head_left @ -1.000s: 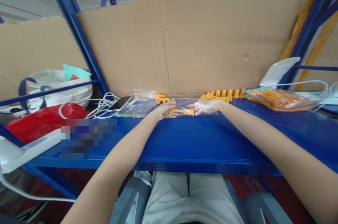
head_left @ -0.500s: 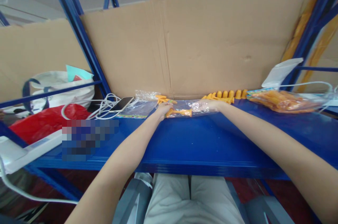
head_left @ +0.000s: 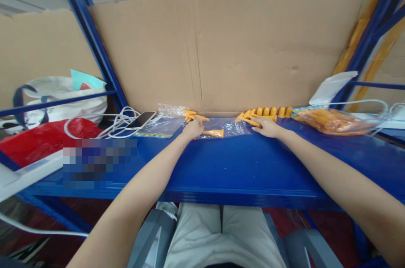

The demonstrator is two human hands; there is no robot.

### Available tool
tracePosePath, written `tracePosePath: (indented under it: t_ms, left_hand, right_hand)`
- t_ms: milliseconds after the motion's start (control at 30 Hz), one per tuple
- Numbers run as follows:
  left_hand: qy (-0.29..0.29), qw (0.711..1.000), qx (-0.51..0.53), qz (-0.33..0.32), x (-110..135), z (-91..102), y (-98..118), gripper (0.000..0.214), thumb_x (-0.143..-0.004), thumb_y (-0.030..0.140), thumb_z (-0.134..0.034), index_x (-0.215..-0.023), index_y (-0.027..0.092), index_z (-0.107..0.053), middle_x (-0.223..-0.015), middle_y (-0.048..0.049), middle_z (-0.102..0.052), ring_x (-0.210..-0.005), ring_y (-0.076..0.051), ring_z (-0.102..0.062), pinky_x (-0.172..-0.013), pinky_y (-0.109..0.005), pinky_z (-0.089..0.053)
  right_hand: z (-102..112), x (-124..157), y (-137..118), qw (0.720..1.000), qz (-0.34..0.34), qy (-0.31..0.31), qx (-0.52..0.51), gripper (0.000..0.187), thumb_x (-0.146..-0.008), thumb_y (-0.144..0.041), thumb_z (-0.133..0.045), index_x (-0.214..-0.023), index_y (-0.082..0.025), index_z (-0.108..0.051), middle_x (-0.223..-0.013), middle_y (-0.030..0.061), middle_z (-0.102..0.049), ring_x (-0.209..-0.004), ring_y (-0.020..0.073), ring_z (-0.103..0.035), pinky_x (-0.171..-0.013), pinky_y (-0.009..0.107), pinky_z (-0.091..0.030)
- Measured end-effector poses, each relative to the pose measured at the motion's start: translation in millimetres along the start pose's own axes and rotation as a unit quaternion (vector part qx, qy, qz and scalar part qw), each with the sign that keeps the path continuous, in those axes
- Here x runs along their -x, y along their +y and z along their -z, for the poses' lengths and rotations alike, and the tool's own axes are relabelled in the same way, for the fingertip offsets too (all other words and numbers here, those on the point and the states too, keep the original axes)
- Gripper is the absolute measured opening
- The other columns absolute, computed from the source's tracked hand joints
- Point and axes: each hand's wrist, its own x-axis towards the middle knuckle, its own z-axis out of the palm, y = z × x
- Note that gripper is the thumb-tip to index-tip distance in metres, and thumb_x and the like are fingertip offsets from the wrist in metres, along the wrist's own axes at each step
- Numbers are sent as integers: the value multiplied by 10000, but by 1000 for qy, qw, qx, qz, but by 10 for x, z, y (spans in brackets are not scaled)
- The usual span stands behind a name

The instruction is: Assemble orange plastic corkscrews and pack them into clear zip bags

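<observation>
My left hand [head_left: 193, 129] is closed at the near side of a clear plastic bag [head_left: 234, 127] lying flat on the blue shelf; its fingertips are partly hidden. Small orange plastic pieces [head_left: 190, 114] show just beyond those fingers. An orange flared plastic piece [head_left: 214, 133] lies at the bag, right of the left hand. Farther right, my right hand [head_left: 268, 127] has its fingers and thumb around a slim orange plastic piece [head_left: 251, 122]. Behind it, several orange plastic cones [head_left: 266, 111] stand in a row along the cardboard.
A filled bag of orange parts [head_left: 332, 120] lies at the right. To the left are a phone [head_left: 141, 120], a tangled white cable [head_left: 122, 124], a red plastic bag [head_left: 53, 137] and a cloth bag [head_left: 63, 95]. A cardboard panel [head_left: 253, 49] closes off the back.
My right hand has left the clear bag and moved right to the orange pieces by the row. My left hand stays by the bag. The view has shifted slightly.
</observation>
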Motion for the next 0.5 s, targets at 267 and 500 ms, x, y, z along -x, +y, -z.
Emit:
tracePosePath:
  t_ms: [267, 500]
  left_hand:
    - [37, 999, -20, 17, 78, 25, 48, 464, -803, 204, -501, -1264, 158, -488, -1196, -140, -597, -1088, -273, -595, -904, -353, -476]
    - [189, 976, 10, -108, -4, -33, 15, 368, -826, 210, -466, -1183, 143, -526, -1301, -149, -507, -1255, -276, -446, -1059, -422, -360]
  right_hand:
    - [160, 45, -292, 988, -98, -16, 117, 435, -876, -370, -421, -1234, -197, -598, -1206, 129, -630, -1121, 326, -559, -917, 489, -422]
    - [258, 91, -410, 976, -149, -19, 156, 431, -847, -471, -460, -1139, -225, -660, -1072, 140, -671, -1089, 350, -548, -879, 509, -394]
